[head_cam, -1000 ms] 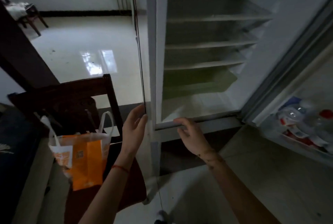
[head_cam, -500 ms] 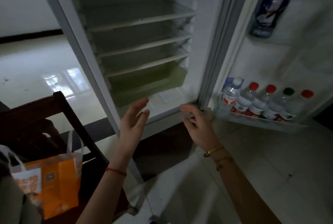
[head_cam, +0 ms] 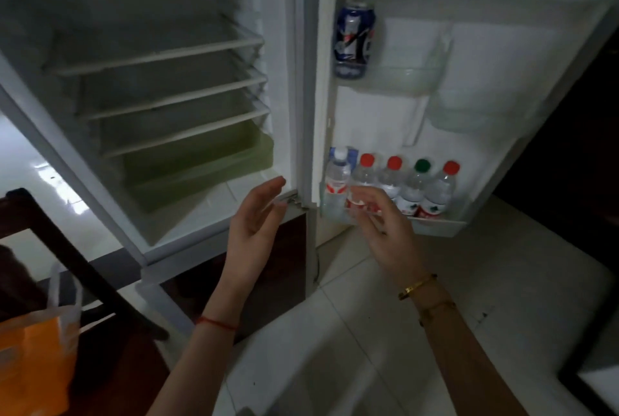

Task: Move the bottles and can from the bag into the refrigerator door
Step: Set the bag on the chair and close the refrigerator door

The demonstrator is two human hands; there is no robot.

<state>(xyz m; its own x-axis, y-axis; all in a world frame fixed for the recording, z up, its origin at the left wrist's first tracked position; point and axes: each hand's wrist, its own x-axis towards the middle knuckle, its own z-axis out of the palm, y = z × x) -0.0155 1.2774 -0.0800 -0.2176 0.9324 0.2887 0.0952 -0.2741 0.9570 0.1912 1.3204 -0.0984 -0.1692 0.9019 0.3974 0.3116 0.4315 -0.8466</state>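
Bottles [head_cam: 390, 189], five of them, stand in the lowest shelf of the open refrigerator door [head_cam: 475, 57], beyond two empty, spread hands: the left hand [head_cam: 256, 218] palm inward, the right hand [head_cam: 382, 228] just before the bottles. Nearest, an orange bag [head_cam: 31, 362] sits on a dark chair [head_cam: 77, 268]. Farthest up, a blue can [head_cam: 353, 42] occupies the upper door shelf.

Just beyond the right hand [head_cam: 385, 234], clear bottles [head_cam: 392, 186] with red-and-white labels carry three red caps, one green, one white. Above them stands a blue, white-patterned can [head_cam: 353, 39]. Far left of the left hand [head_cam: 256, 218], the bag [head_cam: 31, 362] is orange with white handles.
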